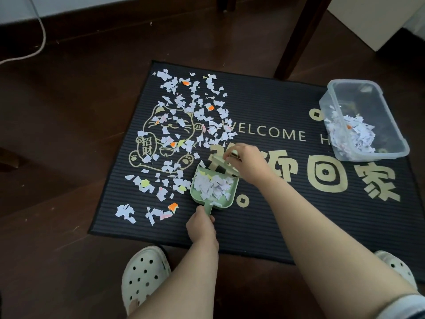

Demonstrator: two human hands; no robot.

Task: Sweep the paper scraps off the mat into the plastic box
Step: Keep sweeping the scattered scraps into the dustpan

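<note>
A black welcome mat (pixel 264 226) lies on the dark floor. Several white, orange and yellow paper scraps (pixel 184 116) cover its left half. My left hand (pixel 200 226) grips the handle of a small green dustpan (pixel 226 201), which rests on the mat and holds a heap of scraps. My right hand (pixel 247 162) grips a small green brush (pixel 219 165) at the dustpan's open far edge. A clear plastic box (pixel 395 125) stands at the mat's right edge, with scraps in its near end.
A dark wooden furniture leg (pixel 296 42) stands just beyond the mat's far edge. A white cord (pixel 42 31) runs over the floor at the far left. My two feet in white perforated clogs (pixel 143 275) are at the mat's near edge.
</note>
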